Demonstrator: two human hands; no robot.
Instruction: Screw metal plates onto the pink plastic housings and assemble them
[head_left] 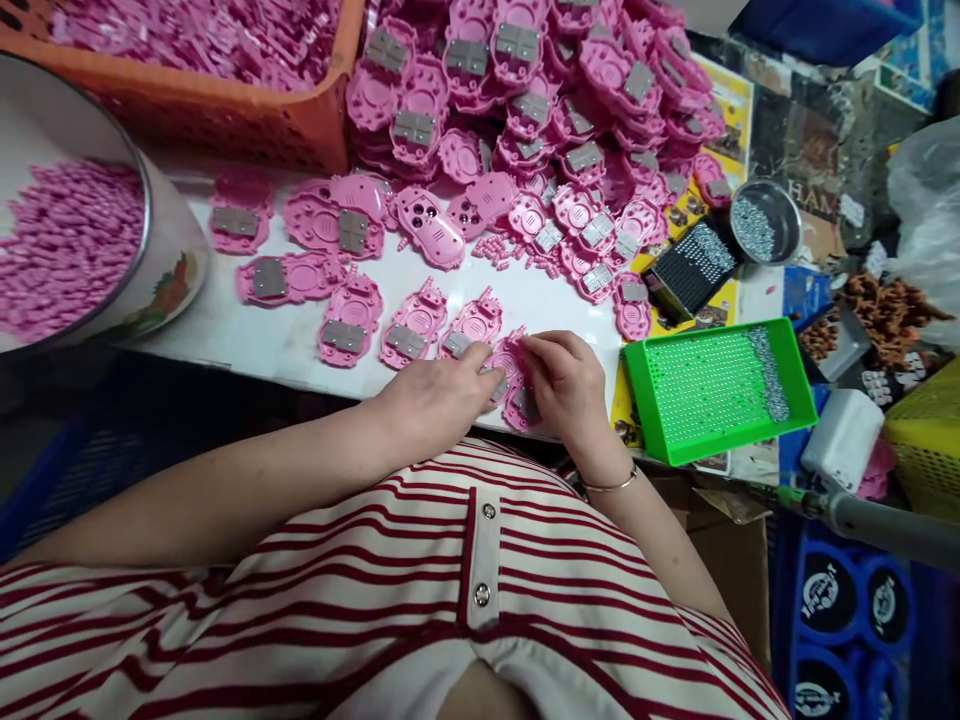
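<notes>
At the front edge of the white table, my left hand is closed on the left side of a pink plastic shell with grey metal plates. My right hand is at the same shell's right side, thumb and fingertips pinched together near its top; whatever lies between them is hidden. Another pink shell overlaps it just below, partly covered by the fingers. To the left, a row of similar shells lies open side up, some with a thin pink piece sticking out at the top.
A large heap of pink shells covers the back. An orange basket and an enamel pot of small pink pieces stand left. On the right are a green tray of screws, a black screw holder and a metal bowl.
</notes>
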